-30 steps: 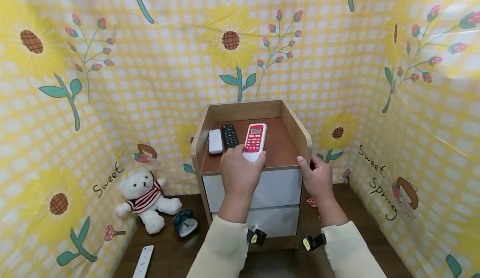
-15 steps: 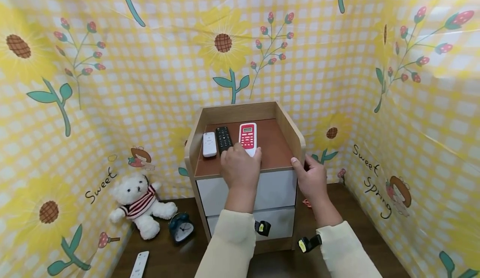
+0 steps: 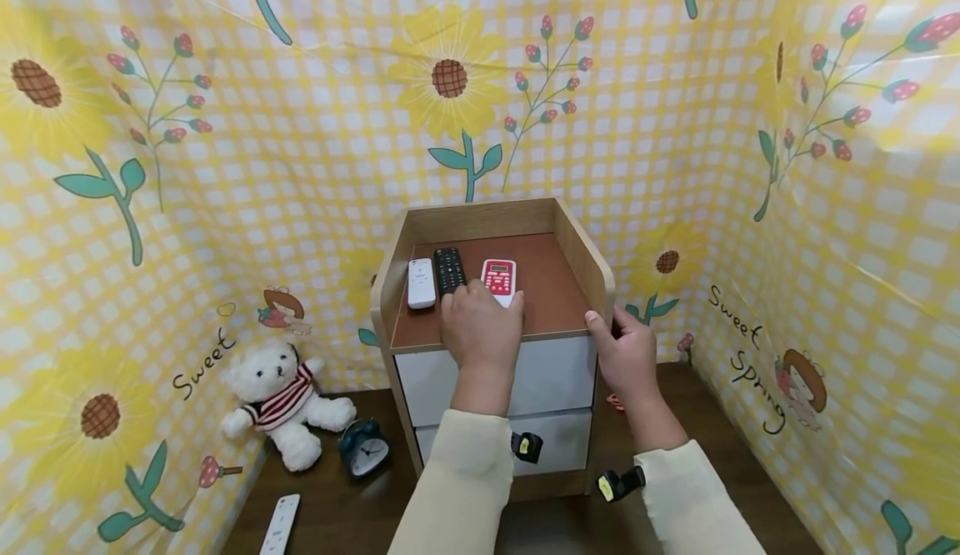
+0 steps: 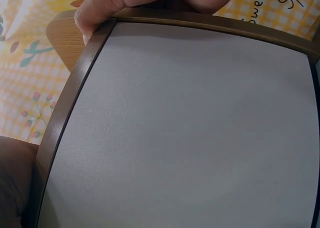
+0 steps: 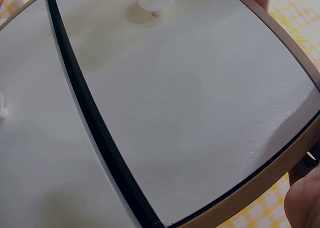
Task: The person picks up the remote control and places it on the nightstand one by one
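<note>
Left hand (image 3: 482, 326): you hold the lower end of the red-and-white plastic remote (image 3: 498, 278) with your thumb at its right edge and curled fingers at its left; the palm side is hidden.
Right hand (image 3: 628, 355): you grip the front corner of the boxy wood-grain cabinet (image 3: 587, 263), thumb over the edge, fingers behind the side panel.
Red remote: it is on the reddish-brown cabinet top (image 3: 543, 288), screen and buttons facing up; you cannot tell whether its covered end touches the board.
Beside it: to its left lies a slim black button remote (image 3: 450, 270), its near end hidden by your fingers, then a short white rounded remote (image 3: 422, 283) near the left panel.
Drawers: two flat white drawer fronts (image 3: 555, 372) sit below; your right wrist view shows a round white knob (image 5: 156, 0) on one.
Dark wooden table (image 3: 720, 430): left of the cabinet sit a white plush bear in a striped top (image 3: 281, 397) and a dark teal alarm clock (image 3: 364, 448); a long white remote (image 3: 281, 525) lies nearer you.
Backdrop: yellow-checked sunflower sheeting (image 3: 337, 122) surrounds it all.
</note>
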{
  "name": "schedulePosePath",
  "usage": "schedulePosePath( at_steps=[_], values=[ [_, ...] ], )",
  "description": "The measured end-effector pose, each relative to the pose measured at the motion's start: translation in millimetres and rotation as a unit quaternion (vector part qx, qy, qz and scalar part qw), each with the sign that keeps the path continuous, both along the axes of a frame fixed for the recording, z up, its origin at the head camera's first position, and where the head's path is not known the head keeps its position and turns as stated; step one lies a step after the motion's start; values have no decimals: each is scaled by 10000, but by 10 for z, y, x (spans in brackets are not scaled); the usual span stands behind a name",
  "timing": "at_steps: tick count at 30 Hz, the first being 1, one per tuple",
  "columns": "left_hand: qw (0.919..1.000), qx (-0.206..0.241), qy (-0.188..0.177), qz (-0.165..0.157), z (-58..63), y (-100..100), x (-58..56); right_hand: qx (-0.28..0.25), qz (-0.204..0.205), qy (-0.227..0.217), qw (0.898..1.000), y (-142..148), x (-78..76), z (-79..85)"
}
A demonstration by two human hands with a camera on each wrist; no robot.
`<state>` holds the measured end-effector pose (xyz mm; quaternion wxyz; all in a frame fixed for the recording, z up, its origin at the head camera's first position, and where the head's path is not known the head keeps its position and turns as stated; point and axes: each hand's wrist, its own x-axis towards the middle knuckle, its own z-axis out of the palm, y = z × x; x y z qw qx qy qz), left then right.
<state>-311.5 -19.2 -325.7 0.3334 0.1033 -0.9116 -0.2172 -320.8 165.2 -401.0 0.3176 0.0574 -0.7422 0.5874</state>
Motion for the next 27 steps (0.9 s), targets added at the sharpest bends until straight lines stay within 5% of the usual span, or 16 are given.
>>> schedulePosePath(
  at_steps=[21,27],
  values=[
    [10000,-32,2,-8,27,-18,49,-17,-44,-57,10000,-16,9,43],
    [9960,220,717,-493,-89,-62,122,-26,20,-156,9999,-3,20,17]
  ],
)
